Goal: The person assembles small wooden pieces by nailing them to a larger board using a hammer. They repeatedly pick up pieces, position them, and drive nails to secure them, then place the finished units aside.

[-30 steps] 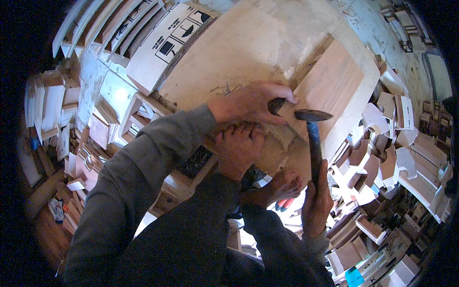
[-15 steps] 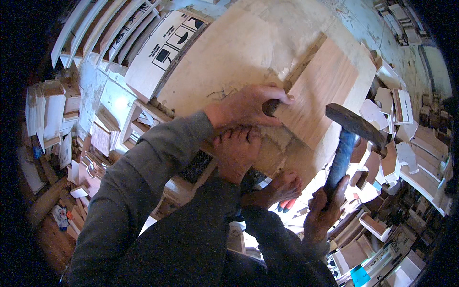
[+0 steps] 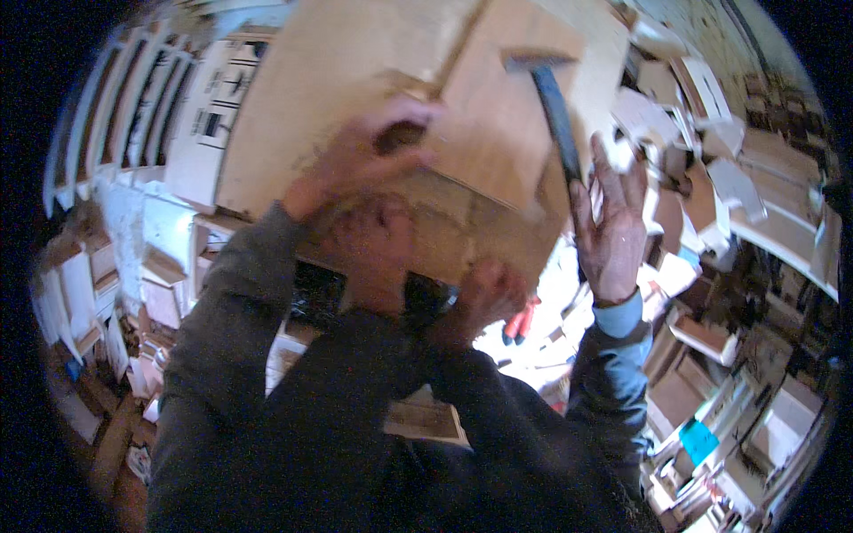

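Swinging the hammer (image 3: 544,98) back in, you have brought its head from out at the right, where it hung half a second ago, up against the top edge of the wooden box (image 3: 498,133), so a blow is landing or just about to; judging from that, the joint there is being driven home. Your right hand (image 3: 611,233) holds the handle low down, fingers (image 3: 622,182) half loosened and splayed around it rather than clenched. Your left hand (image 3: 373,147) has stayed on the box's near corner, fingers curled over the edge to steady it. The box sits propped in front of you, braced from below by your two bare feet (image 3: 378,253). Red-handled pliers (image 3: 518,322) lie beneath it, and stacks of small wooden pieces (image 3: 711,191) crowd the floor at right
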{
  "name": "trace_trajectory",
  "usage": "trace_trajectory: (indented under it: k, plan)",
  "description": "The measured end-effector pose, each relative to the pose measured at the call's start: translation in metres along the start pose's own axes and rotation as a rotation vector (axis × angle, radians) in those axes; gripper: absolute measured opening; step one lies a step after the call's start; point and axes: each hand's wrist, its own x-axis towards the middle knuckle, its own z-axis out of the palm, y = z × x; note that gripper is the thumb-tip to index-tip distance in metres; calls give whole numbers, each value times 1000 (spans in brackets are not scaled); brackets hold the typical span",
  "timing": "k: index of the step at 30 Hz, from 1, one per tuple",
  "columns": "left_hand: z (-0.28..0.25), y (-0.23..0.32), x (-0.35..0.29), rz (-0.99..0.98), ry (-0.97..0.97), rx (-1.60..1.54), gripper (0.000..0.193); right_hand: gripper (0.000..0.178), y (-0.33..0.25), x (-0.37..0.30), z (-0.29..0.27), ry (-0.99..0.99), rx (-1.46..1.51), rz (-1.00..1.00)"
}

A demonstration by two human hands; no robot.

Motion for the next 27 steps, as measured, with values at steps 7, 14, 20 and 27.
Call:
trace_trajectory:
  k: [7, 14, 20, 27]
  plan:
    - [6, 1, -5, -149, 45, -70, 45, 42, 48, -187, 50, 266, 389, 793]
    - [6, 10, -4, -117, 109, -59, 45, 53, 68, -255, 139, -180, 173, 466]
    - [5, 1, -3, -130, 111, -102, 43, 61, 53, -251, 38, -116, 1298, 1116]
    - [1, -17, 49, -344, 104, -212, 36, 73, -26, -117, -30, -477, 1673, 782]
